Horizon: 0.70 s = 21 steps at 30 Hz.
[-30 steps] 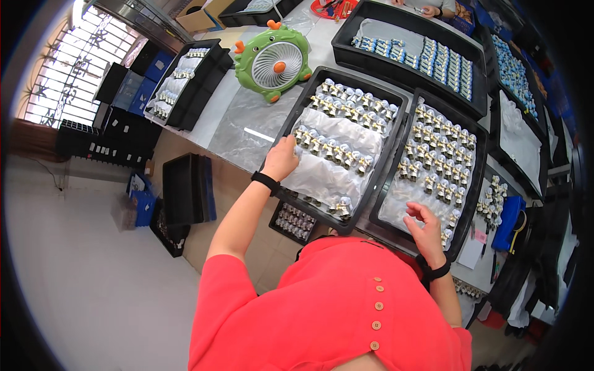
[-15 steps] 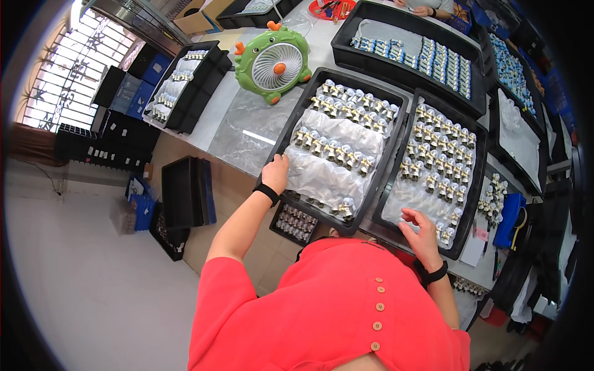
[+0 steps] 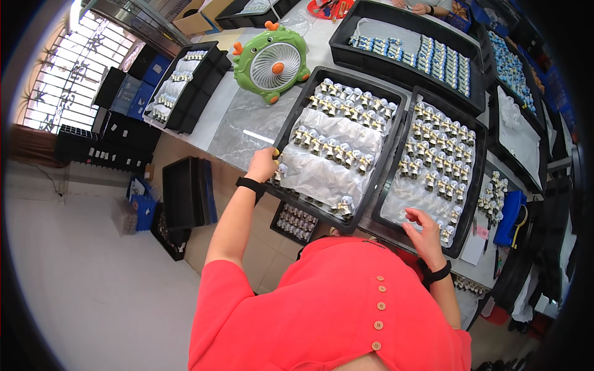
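Observation:
Two black trays lined with white plastic sheeting hold rows of small figurines with silvery heads and yellow trim. My left hand (image 3: 264, 164) is curled over the left rim of the left tray (image 3: 377, 196), closed on that edge; its fingertips are partly hidden. Just beside it, inside the tray, stands a figurine (image 3: 281, 172). Another figurine (image 3: 344, 206) stands at the tray's near right corner. My right hand (image 3: 424, 232) hovers over the near end of the right tray (image 3: 385, 185), fingers apart and nothing visible in them, close to a few figurines (image 3: 447, 232).
A green cartoon-shaped fan (image 3: 272, 65) stands behind the left tray. Beyond is a large black tray (image 3: 346, 59) of blue-and-white figurines. Loose figurines (image 3: 493, 198) lie right, near a blue holder (image 3: 511, 216). Another person's hand (image 3: 421, 8) shows at the far edge.
My left hand has drawn back leftward from inside the left tray to its rim, uncovering a figurine there. My right hand has barely moved.

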### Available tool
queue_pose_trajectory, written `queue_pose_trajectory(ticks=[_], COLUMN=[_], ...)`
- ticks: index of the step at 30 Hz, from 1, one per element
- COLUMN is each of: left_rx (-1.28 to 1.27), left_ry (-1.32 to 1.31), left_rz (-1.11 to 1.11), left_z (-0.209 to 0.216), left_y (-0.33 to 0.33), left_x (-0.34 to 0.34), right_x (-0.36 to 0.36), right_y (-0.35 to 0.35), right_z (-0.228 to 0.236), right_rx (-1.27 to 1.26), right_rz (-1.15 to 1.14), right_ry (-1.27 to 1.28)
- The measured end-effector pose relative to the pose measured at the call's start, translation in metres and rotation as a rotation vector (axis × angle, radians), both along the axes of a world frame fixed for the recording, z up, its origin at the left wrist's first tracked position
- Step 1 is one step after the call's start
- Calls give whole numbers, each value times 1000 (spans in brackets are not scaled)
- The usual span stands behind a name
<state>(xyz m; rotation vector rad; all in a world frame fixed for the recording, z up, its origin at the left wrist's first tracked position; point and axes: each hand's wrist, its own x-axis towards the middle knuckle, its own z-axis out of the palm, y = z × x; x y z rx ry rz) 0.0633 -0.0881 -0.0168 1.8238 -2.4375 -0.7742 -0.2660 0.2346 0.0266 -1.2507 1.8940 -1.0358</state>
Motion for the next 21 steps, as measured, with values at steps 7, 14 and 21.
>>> queue_pose_trajectory(ticks=[7, 14, 21], left_rx=[-19, -104, 73], left_ry=[-111, -81, 366], left_rz=[-118, -148, -271], left_z=[19, 2, 40], left_y=[20, 31, 99], left_x=[-13, -6, -91], right_x=[-23, -104, -153], right_y=[7, 43, 24], right_z=[-7, -27, -57], right_rx=[10, 229, 289], right_rz=[-39, -55, -118], right_ry=[26, 160, 375])
